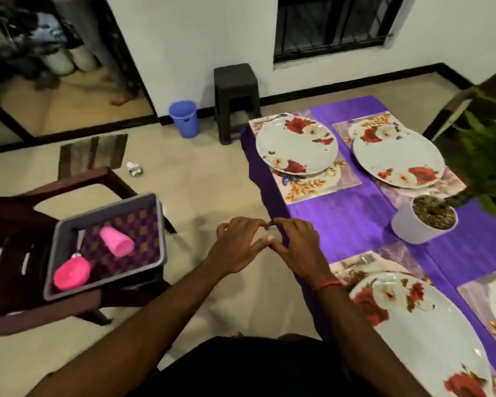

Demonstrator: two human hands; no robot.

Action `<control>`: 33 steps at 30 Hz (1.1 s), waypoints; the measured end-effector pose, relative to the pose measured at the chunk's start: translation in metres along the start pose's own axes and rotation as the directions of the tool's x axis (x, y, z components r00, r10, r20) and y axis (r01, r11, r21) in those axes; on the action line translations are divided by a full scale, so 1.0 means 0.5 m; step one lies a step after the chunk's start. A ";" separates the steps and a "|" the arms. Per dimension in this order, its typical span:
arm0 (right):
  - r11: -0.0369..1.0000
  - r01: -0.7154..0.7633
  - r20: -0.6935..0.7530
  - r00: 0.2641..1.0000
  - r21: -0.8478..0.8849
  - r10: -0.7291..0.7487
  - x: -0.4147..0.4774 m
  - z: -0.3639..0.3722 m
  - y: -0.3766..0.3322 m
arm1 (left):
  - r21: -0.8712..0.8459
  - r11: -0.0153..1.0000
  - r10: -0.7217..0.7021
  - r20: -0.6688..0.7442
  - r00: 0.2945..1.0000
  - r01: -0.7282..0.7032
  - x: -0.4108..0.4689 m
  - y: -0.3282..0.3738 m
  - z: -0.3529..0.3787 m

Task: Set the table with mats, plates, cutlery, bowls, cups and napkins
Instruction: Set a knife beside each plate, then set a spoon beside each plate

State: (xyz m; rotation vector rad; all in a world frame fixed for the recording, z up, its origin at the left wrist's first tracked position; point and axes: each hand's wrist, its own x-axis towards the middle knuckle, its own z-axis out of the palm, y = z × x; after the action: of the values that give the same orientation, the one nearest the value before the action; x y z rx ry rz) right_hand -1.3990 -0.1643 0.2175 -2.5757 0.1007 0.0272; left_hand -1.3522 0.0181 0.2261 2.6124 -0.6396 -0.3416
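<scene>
Left hand (235, 247), right hand (295, 247): fingers loosely spread, index tips and thumb tips of the two touching each other, at the desk (341, 216) edge; anything pinched between them cannot be told.
Floral plates (295, 144): on mats (312, 190) on the desk.
Pink cup (116, 242): on its side in grey tray (161, 224), on chair (12, 224) at left.

The nearest plate (430, 333) and potted plant (487, 156) run off the frame; doorway clutter (26, 32) blurs; whether left hand (234, 252) and right hand (298, 250) pinch anything is unclear.
</scene>
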 end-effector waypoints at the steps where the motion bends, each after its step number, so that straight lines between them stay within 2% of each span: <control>1: 1.000 0.019 0.021 1.000 -0.010 -0.018 0.014 0.011 -0.010 | 0.002 1.000 -0.015 -0.001 1.000 0.015 -0.006 -0.015 -0.009; 6: 0.994 0.109 0.117 0.987 -0.009 -0.108 0.081 0.042 -0.078 | -0.045 0.992 -0.122 -0.011 0.992 0.122 -0.014 -0.095 -0.037; 9: 0.983 0.180 0.189 0.967 -0.030 -0.171 0.135 0.060 -0.121 | -0.122 0.962 -0.249 -0.010 0.968 0.246 -0.010 -0.145 -0.047; 12: 0.966 0.257 0.242 0.938 -0.002 -0.249 0.200 0.091 -0.156 | -0.302 0.850 -0.452 0.005 0.892 0.432 0.013 -0.194 -0.064; 15: 0.934 0.358 0.323 0.883 0.006 -0.340 0.281 0.126 -0.193 | -0.384 0.766 -0.563 -0.016 0.826 0.515 0.041 -0.240 -0.089; 20: 0.873 0.486 0.409 0.790 0.036 -0.457 0.423 0.172 -0.240 | -0.441 0.672 -0.669 -0.017 0.743 0.595 0.097 -0.311 -0.133; 26: 0.848 0.517 0.469 0.726 0.111 -0.504 0.538 0.223 -0.289 | -0.520 0.542 -0.778 -0.012 0.629 0.660 0.146 -0.365 -0.168; 33: 0.735 0.649 0.536 0.557 0.196 -0.634 0.598 0.316 -0.384 | -0.581 0.404 -0.877 -0.026 0.480 0.707 0.119 -0.438 -0.189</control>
State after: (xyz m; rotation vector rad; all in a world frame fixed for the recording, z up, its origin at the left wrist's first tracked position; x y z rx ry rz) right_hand -1.0855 0.0618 0.1741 -2.3455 -1.0874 0.5311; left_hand -1.1859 0.1974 0.2008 2.1544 0.8410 -0.2703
